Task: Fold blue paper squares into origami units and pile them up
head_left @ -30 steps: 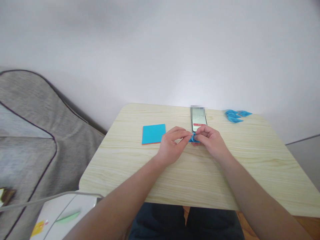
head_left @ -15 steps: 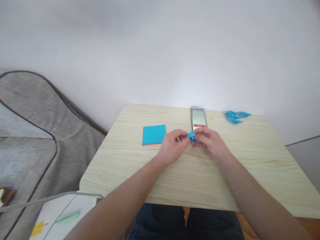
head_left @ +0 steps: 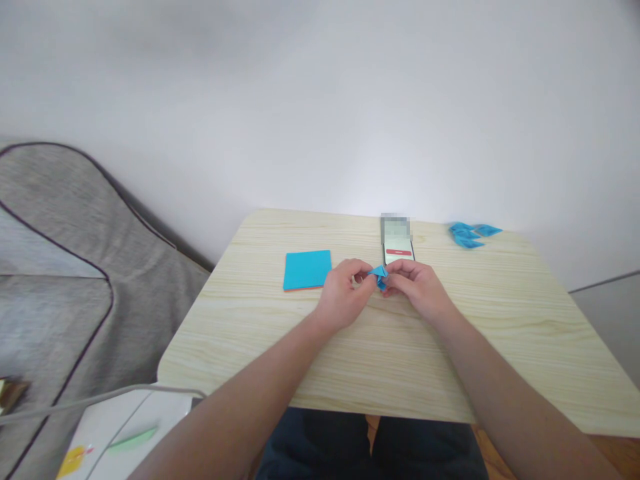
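Note:
A small piece of folded blue origami paper [head_left: 381,275] is pinched between my two hands, just above the table. My left hand [head_left: 347,291] grips its left end between thumb and fingers. On the other side, my right hand [head_left: 417,283] is closed on the right end, thumb and fingertips together. The fingers cover part of the paper, so its full shape is hidden. A square stack of blue paper [head_left: 307,269], with an orange edge below, lies left of my left hand. Several folded blue paper pieces [head_left: 464,235] rest at the back right.
A phone [head_left: 398,240] with a lit screen lies behind my hands on the wooden table [head_left: 240,307]. The white wall [head_left: 330,113] borders the table's back. At left are a grey fabric cover [head_left: 145,293] and a white surface with a cable [head_left: 120,392] over it.
The folded paper has turned between my fingers and now shows a longer point to the left. My right fingers have shifted and drawn closer together on it.

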Tool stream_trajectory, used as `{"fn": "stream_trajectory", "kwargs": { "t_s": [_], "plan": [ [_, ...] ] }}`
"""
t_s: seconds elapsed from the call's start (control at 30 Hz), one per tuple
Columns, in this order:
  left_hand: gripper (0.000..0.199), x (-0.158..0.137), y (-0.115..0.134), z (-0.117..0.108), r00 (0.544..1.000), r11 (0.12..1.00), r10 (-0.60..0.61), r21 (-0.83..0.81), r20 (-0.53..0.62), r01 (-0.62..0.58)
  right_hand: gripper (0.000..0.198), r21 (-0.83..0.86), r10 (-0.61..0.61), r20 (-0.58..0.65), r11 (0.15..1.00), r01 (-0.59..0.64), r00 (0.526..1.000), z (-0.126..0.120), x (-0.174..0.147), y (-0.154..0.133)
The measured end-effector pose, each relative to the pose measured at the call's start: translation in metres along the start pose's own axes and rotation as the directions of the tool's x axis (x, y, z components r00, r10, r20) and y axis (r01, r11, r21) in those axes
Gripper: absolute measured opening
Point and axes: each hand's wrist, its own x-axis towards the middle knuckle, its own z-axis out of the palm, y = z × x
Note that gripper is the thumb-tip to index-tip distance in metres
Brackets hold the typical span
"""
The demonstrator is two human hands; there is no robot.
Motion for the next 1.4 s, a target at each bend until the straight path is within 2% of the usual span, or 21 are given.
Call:
{"fn": "stream_trajectory", "kwargs": {
  "t_s": [0.33,0.6,0.77,0.87,0.97,1.1,1.4],
  "plan": [
    [0.011,0.0001,-0.0023,0.0008,1.0,0.999,0.011,0.034,-0.012,-0.01,0.016,-0.117,-0.045,-0.024,0.992,0.042,0.999,0.0026,-0.001,0.002],
    [0.01,-0.0019,-0.0043,0.0029,0.996,0.988,0.087,0.129,0.0,-0.086,0.012,-0.298,-0.148,-0.127,0.949,0.105,0.981,0.0068,-0.0052,0.0051],
    [0.01,-0.0015,-0.0052,0.0023,0.999,0.991,0.04,0.13,-0.012,-0.038,0.014,-0.233,-0.131,-0.098,0.967,0.105,0.987,0.0061,-0.0042,0.0029],
    [0.013,-0.0006,-0.0045,0.0018,1.0,0.997,-0.021,0.072,-0.01,0.021,0.014,-0.175,-0.107,-0.086,0.98,0.091,0.991,0.0048,-0.004,-0.0011],
    [0.015,-0.0002,-0.0032,0.0016,0.998,0.998,-0.066,0.017,-0.002,0.066,0.014,-0.185,-0.114,-0.095,0.978,0.095,0.989,0.0029,-0.0045,-0.0039],
    [0.017,0.0,-0.0033,0.0017,0.997,0.997,-0.078,-0.005,0.005,0.078,0.016,-0.267,-0.145,-0.094,0.957,0.115,0.985,0.0023,-0.0057,-0.0044],
    [0.015,-0.0005,-0.0034,0.0025,0.998,0.998,-0.067,-0.017,0.02,0.067,0.017,-0.254,-0.158,-0.091,0.958,0.131,0.983,0.0041,-0.0067,0.0014]
  ]
}}
